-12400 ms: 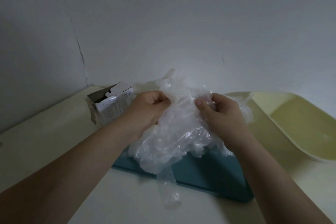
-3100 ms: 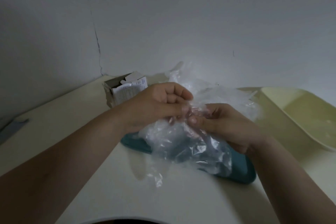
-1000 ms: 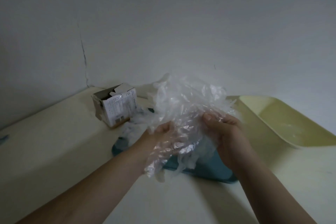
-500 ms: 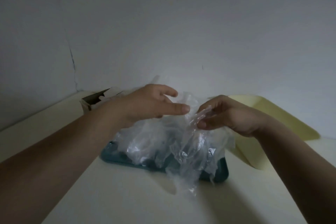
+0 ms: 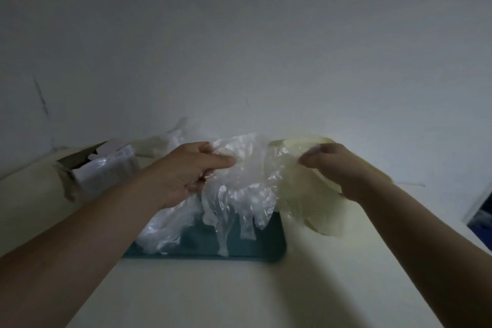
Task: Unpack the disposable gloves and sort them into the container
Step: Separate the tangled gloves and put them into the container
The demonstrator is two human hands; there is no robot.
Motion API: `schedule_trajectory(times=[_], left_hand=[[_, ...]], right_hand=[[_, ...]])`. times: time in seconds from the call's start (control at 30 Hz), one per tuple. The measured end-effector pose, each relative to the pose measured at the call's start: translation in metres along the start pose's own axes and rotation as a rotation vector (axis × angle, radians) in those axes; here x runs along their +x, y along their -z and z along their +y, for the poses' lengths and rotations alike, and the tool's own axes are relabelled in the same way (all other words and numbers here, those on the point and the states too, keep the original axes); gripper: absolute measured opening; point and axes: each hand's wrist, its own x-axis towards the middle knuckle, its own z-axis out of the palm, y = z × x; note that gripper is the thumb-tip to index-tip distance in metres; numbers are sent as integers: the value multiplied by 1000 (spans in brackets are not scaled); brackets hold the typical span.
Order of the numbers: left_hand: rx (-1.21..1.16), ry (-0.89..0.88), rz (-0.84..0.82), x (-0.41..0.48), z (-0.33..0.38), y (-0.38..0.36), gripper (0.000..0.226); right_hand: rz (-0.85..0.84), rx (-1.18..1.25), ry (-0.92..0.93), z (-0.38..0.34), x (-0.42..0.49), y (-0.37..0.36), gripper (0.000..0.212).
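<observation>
A crumpled bundle of clear disposable gloves (image 5: 247,178) hangs between my hands above a teal container (image 5: 269,245), its plastic fingers dangling into it. My left hand (image 5: 189,170) grips the bundle's left side with thumb and curled fingers. My right hand (image 5: 335,165) pinches the edge of one glove and holds it stretched out to the right. More clear gloves (image 5: 162,231) lie heaped in the container's left half. The stretched plastic by my right hand looks pale yellow (image 5: 303,192); I cannot tell whether that is the glove or a tray behind it.
An open cardboard glove box (image 5: 101,165) stands on the cream table (image 5: 213,295) at the left, near the wall corner. The grey wall rises right behind everything. A dark gap (image 5: 480,210) shows at the table's right edge.
My hands have drawn apart, the right one pulling a glove sideways out of the bundle. The view has shifted, so the box and container sit a little differently.
</observation>
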Motion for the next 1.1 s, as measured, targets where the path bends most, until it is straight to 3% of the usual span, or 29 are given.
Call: schedule_trajectory(times=[0.07,0.2,0.4,0.5,0.57,0.67,0.73,0.9,1.0,1.1], left_hand=[[-66,25,6,-4,2,1,40],[-139,93,54,-9,3,8,20],[-128,32,54,-17,4,16,12],[-106,13,-6,-18,9,19,26],[-131,-28,-39,-17,15,16,18],[-170,-94,-53,-12,24,5,10],[-156,-112,-90,-9,30,-8,10],[-170,-184,-255,-2,49,-41,20],[-222,-219,-371,-3,62,-45,40],[-273,-246,-450,-2,72,-44,53]], right_hand=[[-20,17,-60,2,-3,-3,14],[-85,42,-182,-2,-9,-9,19],[-147,38,-206,-6,-22,-20,11],[-131,18,-144,-21,-23,-8,22],[-104,53,-64,-36,-21,9,22],[-199,161,22,-51,-18,39,20],[-189,111,24,-50,-13,55,21],[-73,-262,-110,-28,6,71,15],[-122,-327,-138,-26,17,68,11],[-146,-370,-149,-24,36,64,21]])
